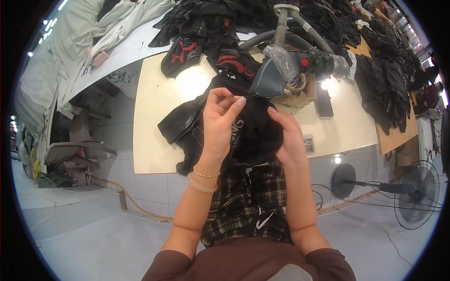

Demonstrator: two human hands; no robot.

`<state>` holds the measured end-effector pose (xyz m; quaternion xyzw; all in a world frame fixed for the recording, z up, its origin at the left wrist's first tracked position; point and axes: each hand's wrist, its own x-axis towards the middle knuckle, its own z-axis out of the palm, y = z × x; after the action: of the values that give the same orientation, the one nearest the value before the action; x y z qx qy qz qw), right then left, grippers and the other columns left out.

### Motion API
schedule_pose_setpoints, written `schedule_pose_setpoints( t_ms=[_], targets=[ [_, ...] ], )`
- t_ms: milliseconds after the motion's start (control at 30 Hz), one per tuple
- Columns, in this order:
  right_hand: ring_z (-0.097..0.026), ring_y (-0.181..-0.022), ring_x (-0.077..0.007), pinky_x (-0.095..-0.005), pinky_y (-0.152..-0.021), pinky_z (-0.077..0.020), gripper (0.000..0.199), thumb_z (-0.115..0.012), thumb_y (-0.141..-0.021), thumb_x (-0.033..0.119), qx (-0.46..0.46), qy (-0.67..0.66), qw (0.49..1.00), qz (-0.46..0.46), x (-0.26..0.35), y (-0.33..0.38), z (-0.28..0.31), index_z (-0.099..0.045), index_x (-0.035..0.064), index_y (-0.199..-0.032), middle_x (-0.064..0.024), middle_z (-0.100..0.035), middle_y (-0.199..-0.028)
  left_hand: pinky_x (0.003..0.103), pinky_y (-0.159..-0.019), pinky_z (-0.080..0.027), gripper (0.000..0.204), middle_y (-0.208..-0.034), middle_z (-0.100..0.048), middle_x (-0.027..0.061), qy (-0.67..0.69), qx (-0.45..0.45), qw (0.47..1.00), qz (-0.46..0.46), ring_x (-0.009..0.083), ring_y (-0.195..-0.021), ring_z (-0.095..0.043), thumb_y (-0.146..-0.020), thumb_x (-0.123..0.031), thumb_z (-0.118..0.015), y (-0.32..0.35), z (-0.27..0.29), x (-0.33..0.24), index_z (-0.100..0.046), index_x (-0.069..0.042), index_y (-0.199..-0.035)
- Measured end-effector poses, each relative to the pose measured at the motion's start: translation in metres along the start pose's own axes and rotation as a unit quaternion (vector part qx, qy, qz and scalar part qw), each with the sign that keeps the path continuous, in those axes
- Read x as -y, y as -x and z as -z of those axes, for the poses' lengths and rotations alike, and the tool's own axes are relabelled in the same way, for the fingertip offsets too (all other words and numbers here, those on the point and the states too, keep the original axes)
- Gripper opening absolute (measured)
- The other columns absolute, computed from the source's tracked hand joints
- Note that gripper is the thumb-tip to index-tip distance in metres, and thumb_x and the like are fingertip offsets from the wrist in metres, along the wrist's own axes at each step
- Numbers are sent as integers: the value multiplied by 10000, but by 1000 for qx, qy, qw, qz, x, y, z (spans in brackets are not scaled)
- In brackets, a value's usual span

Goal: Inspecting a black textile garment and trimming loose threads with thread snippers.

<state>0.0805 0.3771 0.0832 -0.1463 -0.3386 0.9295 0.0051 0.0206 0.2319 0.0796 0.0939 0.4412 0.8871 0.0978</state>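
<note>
A black garment [255,136] with light printed lettering lies over the table's front edge and my lap. My left hand [219,114] is above it, fingers curled and thumb close to the forefinger. Whatever the fingertips pinch, if anything, is too small to make out. At the garment's right side, my right hand [289,136] grips the cloth, thumb on top and the other fingers mostly hidden. Just beyond both hands stands a dark grey machine head [269,78] with a red button, plastic wrapping and hoses.
Black garments with red prints [184,52] are heaped at the back of the cream table [152,157]. A basket [300,97] sits behind the machine head, beside a phone [324,104]. More dark clothes [384,89] hang at right. A standing fan [415,192] is on the floor.
</note>
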Motion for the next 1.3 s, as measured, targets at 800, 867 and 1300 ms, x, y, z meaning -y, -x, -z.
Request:
schedule_pose_setpoints(
  t_ms=[800, 867, 1300],
  targets=[
    [-530, -820, -33, -210, -756, -429, 198, -667, -905, 196, 114, 381, 907, -136, 27, 30, 7, -658, -2, -915, 40, -614, -842, 390, -887, -434, 464, -1107, -555, 105, -575, 164, 768, -228, 333, -1018, -509, -639, 114, -689, 41, 9, -12, -575, -53, -1056],
    [-541, -790, -17, -177, -748, -438, 169, -688, -890, 153, 125, 282, 948, -81, 19, 28, 18, -661, -7, -938, 48, -641, -870, 392, -889, -429, 458, -1109, -542, 105, -622, 80, 749, -217, 335, -1019, -507, -642, 99, -697, 49, 11, -10, -575, -53, -1056],
    [-573, -861, -44, -207, -809, -455, 194, -644, -915, 110, 97, 231, 968, -17, 13, 36, 21, -665, -34, -1043, 2, -667, -960, 224, -555, -510, 184, -709, -608, 22, -373, -125, 891, 227, 87, -576, -603, -842, -57, -701, 96, 54, 22, -533, 16, -856]
  ],
)
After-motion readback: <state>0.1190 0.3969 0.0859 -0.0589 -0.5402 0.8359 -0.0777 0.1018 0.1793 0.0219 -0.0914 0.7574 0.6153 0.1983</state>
